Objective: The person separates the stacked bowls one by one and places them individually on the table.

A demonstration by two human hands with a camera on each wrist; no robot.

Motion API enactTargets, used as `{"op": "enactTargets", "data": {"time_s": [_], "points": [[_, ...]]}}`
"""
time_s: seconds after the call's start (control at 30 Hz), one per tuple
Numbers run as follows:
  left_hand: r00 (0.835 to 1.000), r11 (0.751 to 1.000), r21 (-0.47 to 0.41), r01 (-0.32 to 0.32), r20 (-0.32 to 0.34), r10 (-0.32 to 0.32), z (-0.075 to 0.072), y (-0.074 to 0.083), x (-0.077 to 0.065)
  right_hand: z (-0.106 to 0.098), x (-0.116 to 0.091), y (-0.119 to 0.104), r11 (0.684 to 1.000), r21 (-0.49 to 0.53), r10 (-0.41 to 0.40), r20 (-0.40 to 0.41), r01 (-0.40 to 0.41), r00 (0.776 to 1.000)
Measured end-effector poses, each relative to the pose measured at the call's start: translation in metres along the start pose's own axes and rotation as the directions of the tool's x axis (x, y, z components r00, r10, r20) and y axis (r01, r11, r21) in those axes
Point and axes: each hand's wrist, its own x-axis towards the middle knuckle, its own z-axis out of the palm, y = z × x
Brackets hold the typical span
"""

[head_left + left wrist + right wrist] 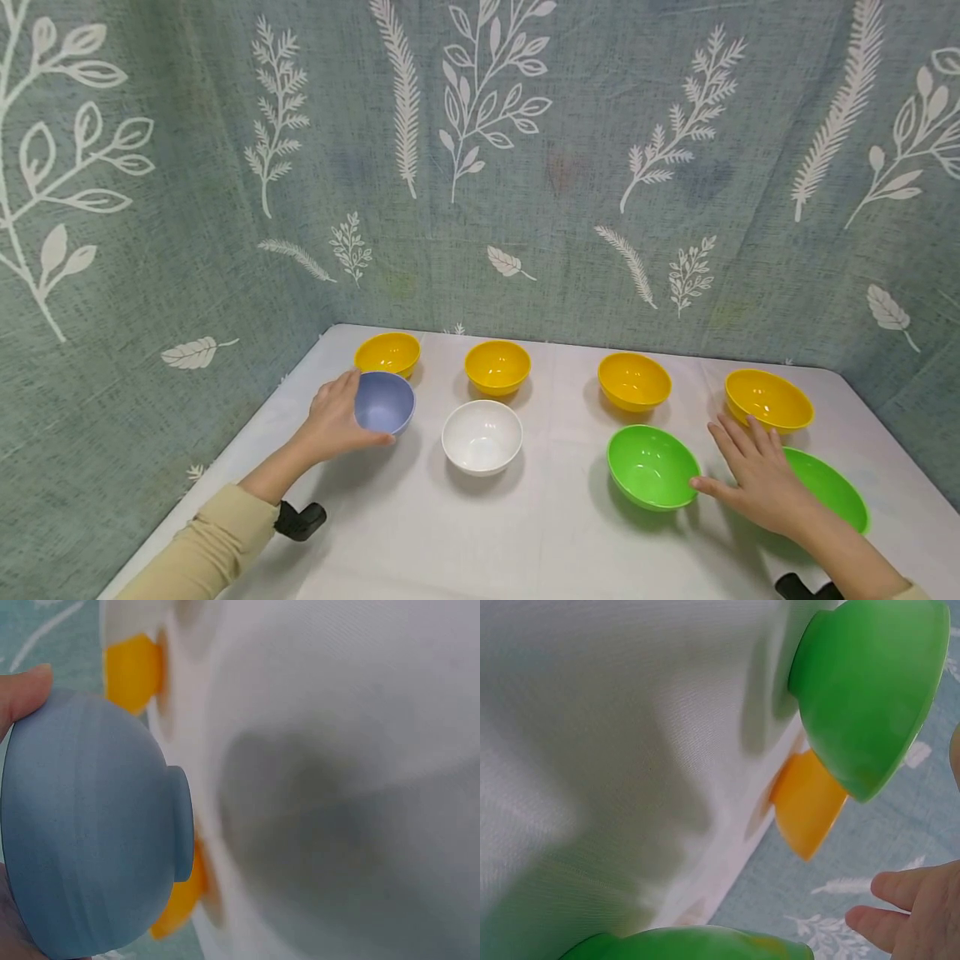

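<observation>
My left hand (339, 419) grips a blue bowl (386, 404) at its rim, thumb on the near side and fingers on the far left. In the left wrist view the blue bowl (94, 825) shows its side and foot ring, with a broad shadow on the cloth. My right hand (761, 475) hovers with fingers spread between two green bowls. Its thumb overlaps the rim of the nearer green bowl (652, 468) in the head view, while the other green bowl (832, 487) is partly hidden behind the hand. Only some fingers (896, 900) appear in the right wrist view, holding nothing.
A white bowl (482, 437) stands right of the blue one. Along the back are several yellow bowls, from the leftmost yellow bowl (387, 352) to the rightmost yellow bowl (768, 400). Behind the white-covered table (480, 542) hangs a leaf-patterned curtain (525, 225).
</observation>
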Motion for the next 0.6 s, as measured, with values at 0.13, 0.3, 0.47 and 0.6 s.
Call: {"op": "enactTargets", "data": {"time_s": [0.13, 0.3, 0.47, 0.6], "points": [[1.000, 1.000, -0.001, 0.021, 0.008, -0.021, 0.002, -0.009, 0.000, -0.001, 0.000, 0.000, 1.000, -0.002, 0.000, -0.001, 0.000, 1.000], [0.998, 0.998, -0.027, 0.053, 0.015, -0.053, 0.004, -0.019, 0.000, -0.001, -0.001, 0.000, 1.000, -0.005, 0.000, 0.005, 0.000, 1.000], [0.995, 0.995, -0.034, 0.092, 0.042, -0.090, 0.007, -0.026, -0.001, 0.000, -0.001, 0.000, 1.000, -0.005, 0.002, 0.012, -0.001, 1.000], [0.990, 0.992, -0.030, 0.126, 0.067, -0.123, 0.011, -0.029, -0.002, 0.001, -0.001, 0.000, 1.000, 0.002, 0.003, 0.012, -0.003, 1.000]]}}
